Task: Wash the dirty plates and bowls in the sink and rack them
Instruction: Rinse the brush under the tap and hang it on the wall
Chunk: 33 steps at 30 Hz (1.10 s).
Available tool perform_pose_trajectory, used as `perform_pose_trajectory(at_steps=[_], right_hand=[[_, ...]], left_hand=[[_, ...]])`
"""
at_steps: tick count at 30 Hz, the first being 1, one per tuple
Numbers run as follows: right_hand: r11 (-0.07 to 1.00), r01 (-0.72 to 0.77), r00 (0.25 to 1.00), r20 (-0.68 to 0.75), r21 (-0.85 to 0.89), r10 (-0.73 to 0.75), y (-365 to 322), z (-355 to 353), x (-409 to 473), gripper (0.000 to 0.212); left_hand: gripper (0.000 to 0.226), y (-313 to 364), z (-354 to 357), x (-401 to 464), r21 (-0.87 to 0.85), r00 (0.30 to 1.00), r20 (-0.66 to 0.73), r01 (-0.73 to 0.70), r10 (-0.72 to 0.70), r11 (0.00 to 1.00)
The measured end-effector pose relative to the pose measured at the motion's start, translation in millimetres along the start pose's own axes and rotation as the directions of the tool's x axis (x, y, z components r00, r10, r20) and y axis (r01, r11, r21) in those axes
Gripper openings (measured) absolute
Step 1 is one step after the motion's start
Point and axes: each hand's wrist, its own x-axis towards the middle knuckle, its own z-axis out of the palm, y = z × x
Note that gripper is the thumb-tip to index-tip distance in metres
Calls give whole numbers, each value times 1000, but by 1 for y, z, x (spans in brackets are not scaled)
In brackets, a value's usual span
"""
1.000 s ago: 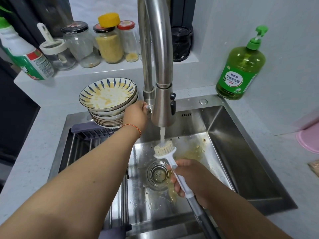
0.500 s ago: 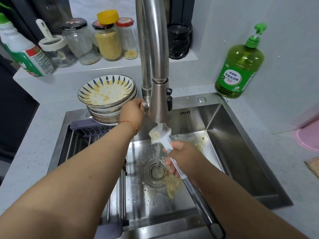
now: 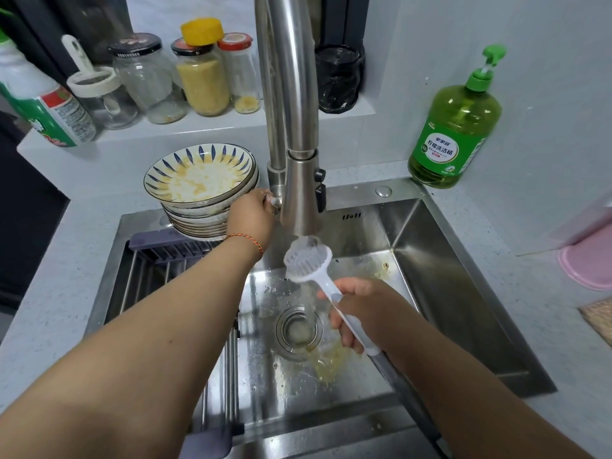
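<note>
A stack of dirty bowls (image 3: 202, 193) with blue leaf rims and yellow residue stands on the sink's back left corner. My left hand (image 3: 253, 215) grips the tap handle at the base of the steel tap (image 3: 299, 193). My right hand (image 3: 364, 313) holds a white dish brush (image 3: 308, 260) by its handle, with the brush head right under the spout. The steel sink (image 3: 447, 293) has yellow food scraps around the drain (image 3: 299, 327).
A roll-up drying rack (image 3: 155, 270) lies over the sink's left side. A green dish soap bottle (image 3: 455, 127) stands at the back right. Jars (image 3: 202, 67) and a cleaner bottle (image 3: 43, 104) line the back ledge. A pink lid (image 3: 587, 263) lies on the right counter.
My right hand has lifted the brush head up close under the spout and turned it. The water stream seen earlier is no longer plain. My left hand stays on the tap handle.
</note>
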Motion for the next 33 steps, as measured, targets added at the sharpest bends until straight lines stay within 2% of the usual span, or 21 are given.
perform_pose_trajectory(at_steps=[2, 6, 10, 13, 16, 18, 21, 23, 24, 26, 27, 28, 30, 31, 32, 33], right_hand=[[994, 24, 1000, 16, -111, -23, 0, 2, 3, 23], [976, 91, 996, 10, -200, -90, 1, 6, 10, 21], [838, 169, 975, -36, -518, -218, 2, 2, 14, 21], [768, 191, 964, -32, -611, -265, 4, -1, 13, 19], [720, 156, 966, -46, -676, -253, 8, -7, 14, 17], [645, 138, 961, -57, -752, -271, 12, -12, 13, 17], [503, 123, 915, -98, -855, -391, 16, -17, 9, 18], [383, 53, 922, -102, -922, -372, 17, -24, 8, 22], [291, 4, 939, -96, -957, -329, 16, -28, 8, 22], [67, -47, 961, -63, -997, -268, 10, -34, 8, 21], [-4, -52, 971, -50, -999, -235, 5, -37, 9, 18], [-33, -49, 977, -41, -998, -207, 0, -39, 10, 14], [-37, -54, 987, -47, -998, -155, -13, -43, 12, 17], [-45, -54, 989, -47, -998, -142, -21, -45, 13, 18], [-73, -49, 988, -38, -996, -151, -28, -47, 14, 16], [-106, -35, 984, -16, -994, -175, -35, -49, 13, 10]], left_hand=[[16, 1, 0, -1, 0, 1000, -7, 0, 0, 1000], [19, 4, -3, -2, -8, 1000, 0, 6, -6, 1000], [34, 13, -9, -1, 41, 998, 38, 42, -44, 998], [17, 21, -14, 6, 102, 999, 2, 41, -41, 994], [20, 25, -17, 13, 102, 998, -16, 68, -66, 992], [21, 24, -15, 12, 88, 997, -33, 74, -72, 993], [22, 22, -13, 8, -21, 985, -118, 120, -122, 993], [20, 25, -11, -7, -54, 972, -166, 160, -167, 986], [15, 25, -7, -19, -47, 975, -154, 155, -160, 987], [9, 27, 2, -48, -82, 997, -2, 80, -80, 993], [13, 27, 7, -64, -81, 990, 134, -22, 33, 996], [19, 27, 12, -77, -91, 944, 282, -154, 174, 984], [28, 29, 25, -94, -183, 763, 519, -341, 385, 922], [30, 30, 32, -98, -195, 698, 568, -399, 435, 896], [26, 32, 39, -101, -192, 672, 575, -445, 468, 875], [18, 37, 43, -103, -177, 683, 554, -462, 476, 869]])
